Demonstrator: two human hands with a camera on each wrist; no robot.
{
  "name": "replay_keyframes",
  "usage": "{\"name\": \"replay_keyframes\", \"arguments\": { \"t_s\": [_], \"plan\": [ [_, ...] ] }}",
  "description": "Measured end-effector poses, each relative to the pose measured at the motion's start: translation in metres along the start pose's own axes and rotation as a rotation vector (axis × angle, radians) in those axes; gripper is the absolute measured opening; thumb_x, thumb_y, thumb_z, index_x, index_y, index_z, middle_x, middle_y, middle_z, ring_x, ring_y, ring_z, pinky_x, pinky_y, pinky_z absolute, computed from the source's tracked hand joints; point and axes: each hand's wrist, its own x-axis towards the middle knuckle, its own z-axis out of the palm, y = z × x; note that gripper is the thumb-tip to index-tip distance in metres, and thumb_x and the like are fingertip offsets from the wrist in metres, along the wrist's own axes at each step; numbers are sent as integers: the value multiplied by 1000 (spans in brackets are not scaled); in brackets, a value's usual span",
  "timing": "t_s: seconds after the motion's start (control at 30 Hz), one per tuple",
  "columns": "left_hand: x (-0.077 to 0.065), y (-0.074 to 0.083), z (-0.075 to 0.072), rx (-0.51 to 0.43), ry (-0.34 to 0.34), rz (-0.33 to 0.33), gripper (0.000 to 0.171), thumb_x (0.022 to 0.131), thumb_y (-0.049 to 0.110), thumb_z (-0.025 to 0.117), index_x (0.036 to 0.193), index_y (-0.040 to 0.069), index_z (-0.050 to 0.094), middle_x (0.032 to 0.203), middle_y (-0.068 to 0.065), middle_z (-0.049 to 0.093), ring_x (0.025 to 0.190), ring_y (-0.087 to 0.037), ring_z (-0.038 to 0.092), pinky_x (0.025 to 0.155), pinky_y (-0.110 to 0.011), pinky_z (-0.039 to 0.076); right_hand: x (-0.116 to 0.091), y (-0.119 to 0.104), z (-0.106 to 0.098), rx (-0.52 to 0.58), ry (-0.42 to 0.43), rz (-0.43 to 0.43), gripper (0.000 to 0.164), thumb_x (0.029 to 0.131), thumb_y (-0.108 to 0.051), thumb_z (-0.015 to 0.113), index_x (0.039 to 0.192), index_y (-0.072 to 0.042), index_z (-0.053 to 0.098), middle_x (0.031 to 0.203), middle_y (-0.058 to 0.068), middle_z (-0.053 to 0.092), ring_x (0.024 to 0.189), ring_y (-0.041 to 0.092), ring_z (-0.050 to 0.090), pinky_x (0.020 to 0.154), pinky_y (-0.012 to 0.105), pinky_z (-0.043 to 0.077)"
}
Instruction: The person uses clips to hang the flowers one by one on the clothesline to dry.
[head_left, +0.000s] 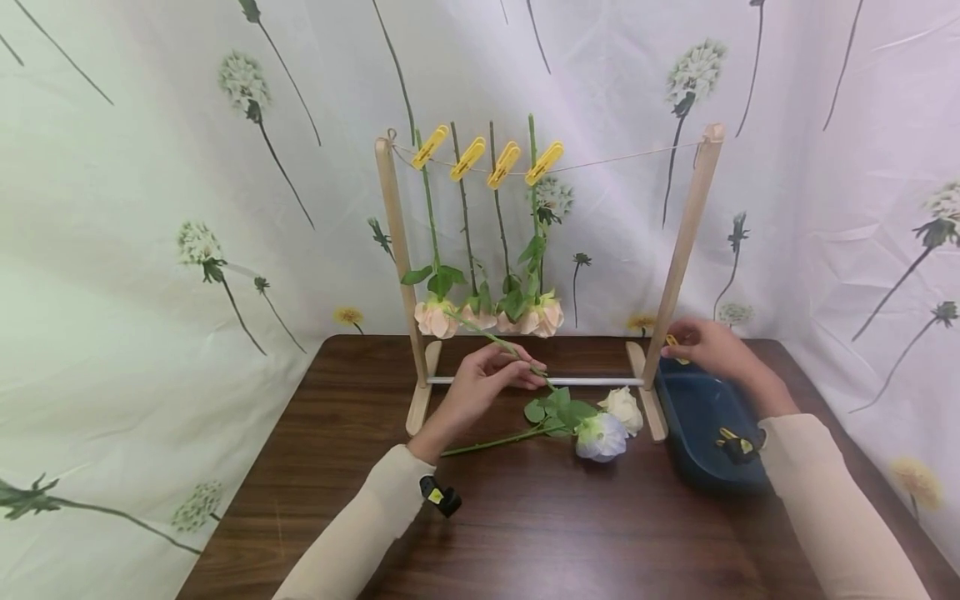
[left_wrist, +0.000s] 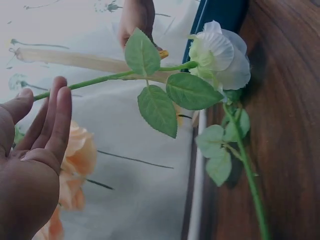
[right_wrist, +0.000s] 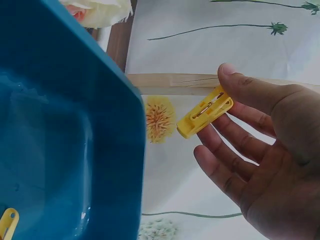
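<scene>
The left hand (head_left: pixel 495 372) pinched a leafy, green-stemmed white flower (left_wrist: pixel 142 57), slanting down rightward — well right of it, the right hand (head_left: pixel 722 357) gripped a yellow plastic clothespin (right_wrist: pixel 206 111).

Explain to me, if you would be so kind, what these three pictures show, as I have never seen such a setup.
There is no robot here, only a person's bare left hand and right hand. The widest picture comes from a camera on the person's head; the others come from the left-wrist camera and the right-wrist camera.

On the brown table stands a wooden frame with a string. Four peach flowers hang there head down, their stems held by yellow clips. The left hand holds a pale flower by its stem; a second flower lies on the table. The right hand pinches a yellow clip by the blue basin, where another clip lies.
</scene>
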Motion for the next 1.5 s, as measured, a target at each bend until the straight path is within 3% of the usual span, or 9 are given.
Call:
{"name": "replay_keyframes", "arguments": {
  "t_s": [0.13, 0.47, 0.57, 0.73, 0.87, 1.0, 1.1, 1.37, 1.5],
  "plan": [
    [8, 8, 2, 18, -19, 13, 16, 111, 11, 57, 121, 0, 62, 124, -32, 73, 102, -24, 80, 95, -51, 63, -2, -7, -4, -32, 17, -2, 39, 98, -24, 80, 123, 4, 71, 118, 27, 74, 104, 39, 74, 84, 52, 60],
    [30, 26, 13, 31, 85, -1, 18, 104, 5, 69, 119, -4, 71, 123, -25, 72, 102, -24, 79, 100, -45, 62, -13, -25, -14, -84, 53, 37, 42, 99, -33, 79, 124, 0, 74, 118, 25, 76, 107, 40, 72, 87, 56, 58],
    [38, 31, 17, 113, 104, 30, 18, 104, 9, 70, 116, -3, 74, 122, -24, 74, 102, -20, 77, 97, -41, 63, -16, -29, -15, -89, 62, 37, 42, 98, -34, 79, 124, -1, 75, 116, 23, 76, 105, 38, 73, 84, 52, 59],
    [52, 42, 23, 262, 127, 95, 15, 104, 19, 71, 111, 8, 78, 120, -12, 79, 105, -27, 76, 91, -47, 64, -20, -37, -16, -80, 88, 16, 39, 98, -33, 80, 122, -2, 76, 113, 20, 78, 105, 37, 74, 85, 50, 58],
    [63, 50, 28, 254, 123, 127, 18, 105, 16, 69, 118, 6, 77, 121, -12, 78, 107, -27, 77, 91, -40, 64, -22, -46, -18, -50, 106, -5, 38, 98, -33, 80, 121, -3, 75, 110, 18, 79, 104, 36, 75, 85, 49, 58],
    [73, 56, 32, 229, 114, 156, 23, 106, 12, 67, 125, 1, 74, 122, -17, 77, 106, -25, 79, 91, -31, 64, -23, -59, -20, 9, 130, -14, 40, 98, -31, 81, 123, -1, 74, 111, 20, 79, 103, 37, 76, 82, 42, 59],
    [82, 60, 36, 225, 109, 177, 24, 106, 12, 66, 127, 2, 73, 122, -20, 77, 104, -26, 79, 91, -33, 64, -25, -68, -22, 53, 147, -20, 37, 98, -25, 80, 125, -1, 74, 112, 21, 79, 103, 39, 76, 77, 35, 61],
    [103, 72, 45, 277, 137, 172, 27, 107, 18, 68, 130, 7, 74, 126, -8, 78, 99, -19, 79, 88, -31, 65, -29, -86, -25, 94, 193, -41, 34, 99, -20, 80, 127, -3, 74, 116, 21, 78, 104, 37, 77, 73, 34, 65],
    [115, 79, 50, 307, 155, 168, 29, 106, 19, 68, 131, 6, 74, 129, -7, 77, 98, -19, 79, 86, -27, 64, -29, -95, -28, 130, 217, -64, 35, 99, -19, 79, 129, -2, 72, 118, 22, 77, 105, 39, 76, 69, 20, 61]
  ]
}}
